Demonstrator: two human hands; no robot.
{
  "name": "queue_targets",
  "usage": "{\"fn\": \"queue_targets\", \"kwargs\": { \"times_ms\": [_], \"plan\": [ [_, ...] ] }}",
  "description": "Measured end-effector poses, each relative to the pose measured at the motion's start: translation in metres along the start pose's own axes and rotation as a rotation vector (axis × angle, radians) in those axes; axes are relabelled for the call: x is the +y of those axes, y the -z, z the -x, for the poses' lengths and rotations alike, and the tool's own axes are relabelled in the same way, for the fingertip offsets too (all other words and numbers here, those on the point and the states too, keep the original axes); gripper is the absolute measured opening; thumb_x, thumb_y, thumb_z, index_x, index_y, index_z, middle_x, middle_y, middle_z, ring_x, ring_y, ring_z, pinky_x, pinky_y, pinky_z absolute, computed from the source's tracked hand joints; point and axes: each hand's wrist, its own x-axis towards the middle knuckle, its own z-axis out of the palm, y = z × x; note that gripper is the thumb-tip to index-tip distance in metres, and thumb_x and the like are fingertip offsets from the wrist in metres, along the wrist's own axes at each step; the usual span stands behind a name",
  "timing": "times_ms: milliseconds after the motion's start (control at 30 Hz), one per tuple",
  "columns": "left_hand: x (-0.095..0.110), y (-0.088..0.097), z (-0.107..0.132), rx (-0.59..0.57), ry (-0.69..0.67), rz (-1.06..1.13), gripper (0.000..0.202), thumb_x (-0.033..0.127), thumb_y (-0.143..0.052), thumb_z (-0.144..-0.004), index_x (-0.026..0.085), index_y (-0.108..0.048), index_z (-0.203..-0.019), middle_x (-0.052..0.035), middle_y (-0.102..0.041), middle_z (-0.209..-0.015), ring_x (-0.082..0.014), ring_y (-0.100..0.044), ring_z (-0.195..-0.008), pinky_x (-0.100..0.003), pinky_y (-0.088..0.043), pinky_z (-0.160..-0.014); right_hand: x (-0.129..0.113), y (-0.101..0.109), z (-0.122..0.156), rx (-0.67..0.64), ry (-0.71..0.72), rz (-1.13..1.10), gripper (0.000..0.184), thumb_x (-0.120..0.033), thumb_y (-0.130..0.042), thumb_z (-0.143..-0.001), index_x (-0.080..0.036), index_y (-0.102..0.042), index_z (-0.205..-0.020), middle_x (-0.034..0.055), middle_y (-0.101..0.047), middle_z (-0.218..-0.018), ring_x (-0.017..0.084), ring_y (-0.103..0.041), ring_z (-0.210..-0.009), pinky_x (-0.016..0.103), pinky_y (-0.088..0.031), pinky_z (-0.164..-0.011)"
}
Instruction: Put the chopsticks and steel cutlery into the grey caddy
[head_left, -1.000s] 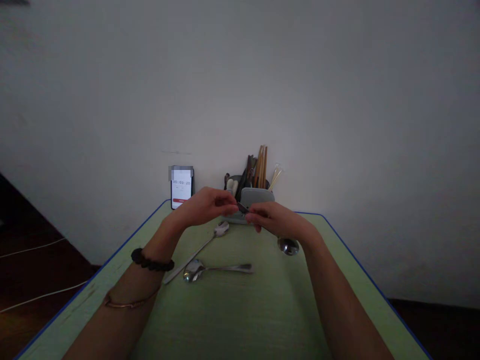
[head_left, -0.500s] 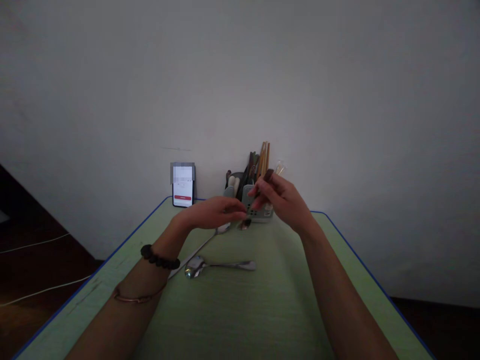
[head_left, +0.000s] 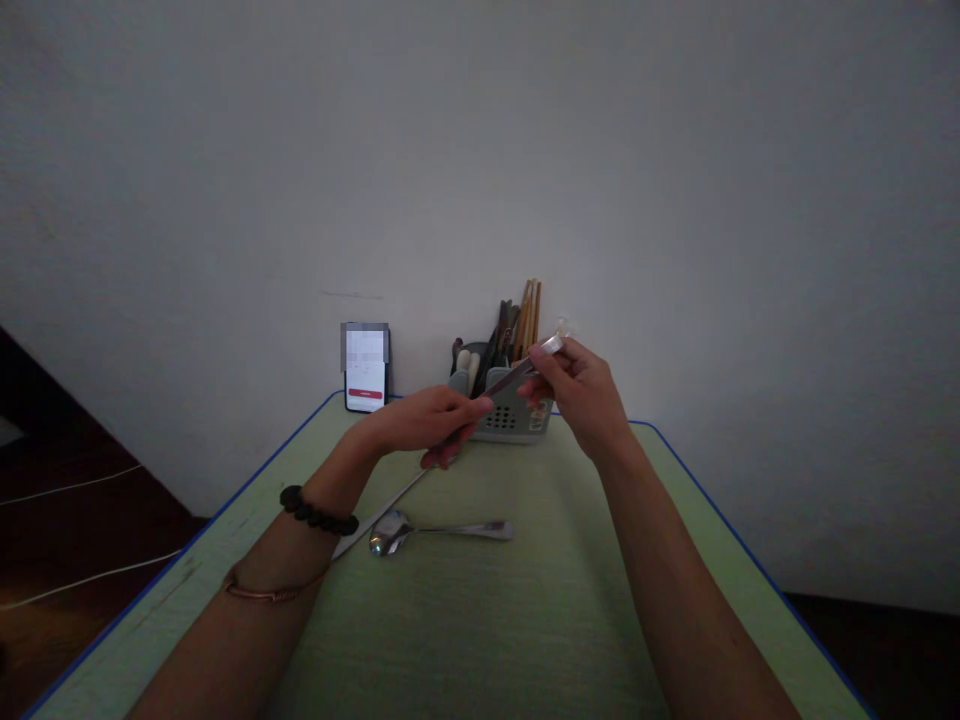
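Note:
Both of my hands are on a metal spoon (head_left: 512, 376) that slants up to the right in front of the cutlery holder. My left hand (head_left: 431, 420) is closed round its lower end, so the bowl is hidden. Near the top of the handle, my right hand (head_left: 577, 390) grips it between thumb and fingers. A second spoon (head_left: 450, 529) lies on the table below, its bowl to the left. Partly covered by my left hand and wrist, a long-handled utensil (head_left: 390, 505) lies diagonally; its far end is hidden.
Against the wall stands a grey perforated cutlery holder (head_left: 517, 420) with wooden chopsticks (head_left: 531, 310) and several dark and white handles. A lit phone (head_left: 366, 375) leans on the wall to its left. The green table (head_left: 465, 630) has a blue edge.
My left hand has closed on the spoon's lower end, where it was loosely held out before. The spoon's lower end has risen, and my right hand has shifted slightly right.

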Motion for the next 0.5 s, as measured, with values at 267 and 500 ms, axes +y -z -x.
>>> {"fn": "queue_targets", "kwargs": {
  "times_ms": [267, 500],
  "plan": [
    [0.001, 0.001, 0.001, -0.1, -0.132, 0.391, 0.038, 0.053, -0.047, -0.086, 0.015, -0.054, -0.086, 0.0056, -0.045, -0.057, -0.0054, -0.038, -0.041, -0.017, -0.031, -0.039, -0.012, 0.003, 0.0, -0.12, 0.044, 0.016, 0.025, -0.04, -0.069, -0.073, -0.019, -0.058, -0.082, -0.001, -0.067, -0.074, 0.008, -0.06, -0.053, 0.022, -0.052, -0.054],
    [-0.005, 0.008, 0.0, -0.014, -0.087, -0.14, 0.044, 0.053, -0.038, -0.088, 0.015, -0.056, -0.074, 0.0052, -0.037, -0.054, -0.0074, -0.033, -0.046, -0.02, -0.027, -0.045, -0.018, 0.019, 0.004, -0.396, -0.123, 0.446, 0.022, -0.038, -0.065, -0.074, -0.017, -0.063, -0.076, -0.0009, -0.06, -0.06, 0.01, -0.055, -0.048, 0.023, -0.044, -0.047]
  ]
}}
